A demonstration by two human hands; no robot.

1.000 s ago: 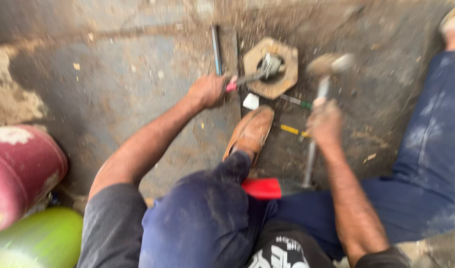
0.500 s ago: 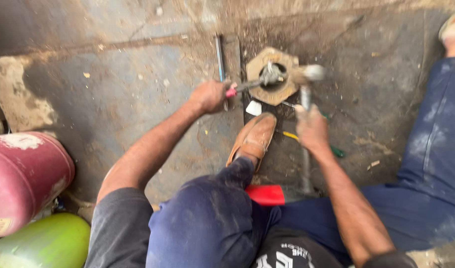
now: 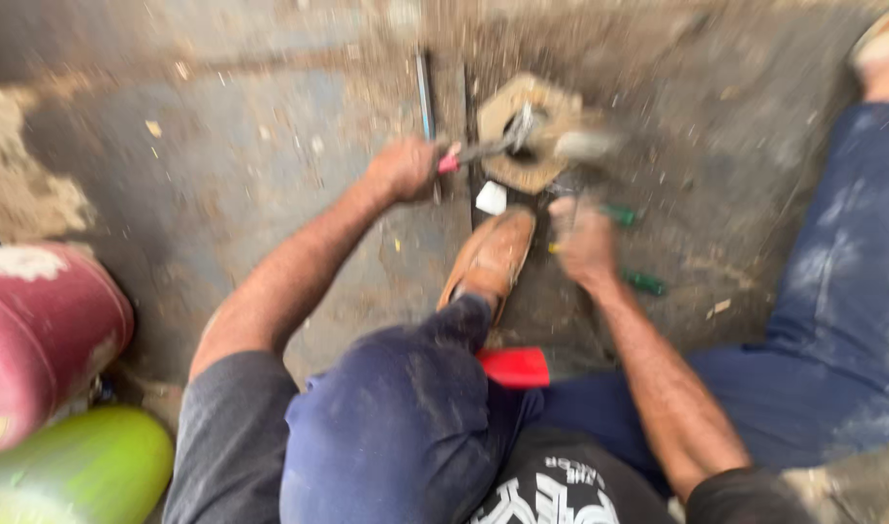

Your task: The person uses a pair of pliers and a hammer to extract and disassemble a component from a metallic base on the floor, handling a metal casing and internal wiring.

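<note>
My left hand (image 3: 402, 167) grips a thin metal tool with a pink handle (image 3: 475, 153), its tip resting in the centre of a tan octagonal block (image 3: 522, 134) on the dirty floor. My right hand (image 3: 584, 241) holds a hammer (image 3: 582, 147) whose blurred head is down at the block beside the tool's tip. My brown shoe (image 3: 493, 256) is planted just below the block, my knee in dark blue trousers in front.
A dark metal rod (image 3: 425, 95) lies on the floor left of the block. Green-handled tools (image 3: 644, 281) and a small white piece (image 3: 490, 198) lie near my right hand. A red object (image 3: 514, 367) sits under my leg. Pink (image 3: 39, 340) and green (image 3: 76, 470) cylinders stand at the left.
The hammer, raised to the right a second ago, has swung down onto the tool at the block. My right hand dropped lower and closer. My left hand stayed in place.
</note>
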